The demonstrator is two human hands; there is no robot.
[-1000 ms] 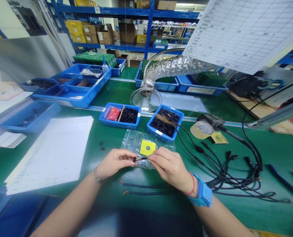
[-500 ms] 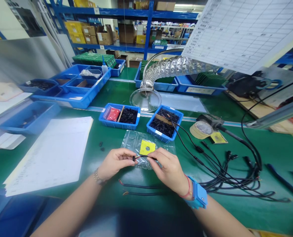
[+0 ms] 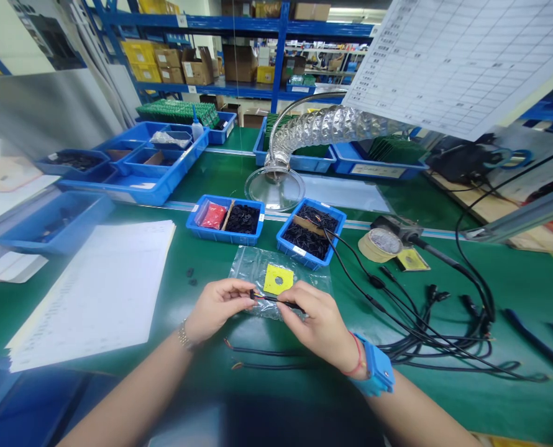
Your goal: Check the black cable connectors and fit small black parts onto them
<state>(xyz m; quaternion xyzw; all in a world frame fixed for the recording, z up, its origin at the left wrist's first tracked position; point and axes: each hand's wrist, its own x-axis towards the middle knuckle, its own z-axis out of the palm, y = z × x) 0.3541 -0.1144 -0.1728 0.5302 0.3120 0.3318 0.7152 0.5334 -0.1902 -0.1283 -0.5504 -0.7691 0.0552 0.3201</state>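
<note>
Between finger and thumb, my left hand (image 3: 223,304) pinches a small black connector (image 3: 252,294) with thin coloured wires coming out of it. Those wires run into a black cable (image 3: 271,298), which my right hand (image 3: 311,313) grips just to the right. Both hands are over a clear plastic bag (image 3: 246,264) lying on the bench. On the bag, just behind the cable, is a yellow square sponge (image 3: 278,279) with a round hole. Two cable ends with bare coloured wires, one of them a black cable (image 3: 271,365), lie in front of my hands.
Behind the bag stand a blue bin of black parts (image 3: 243,219) and a blue bin of thin black pieces (image 3: 309,238). A fume hood (image 3: 275,188) hangs above them. Black cables (image 3: 425,329) spread at right, beside a solder tin (image 3: 379,244). Paper sheets (image 3: 99,292) lie left.
The connector and wires have tilted slightly, with the connector end a little higher. My right hand has shifted very slightly. Everything else on the bench stays put.
</note>
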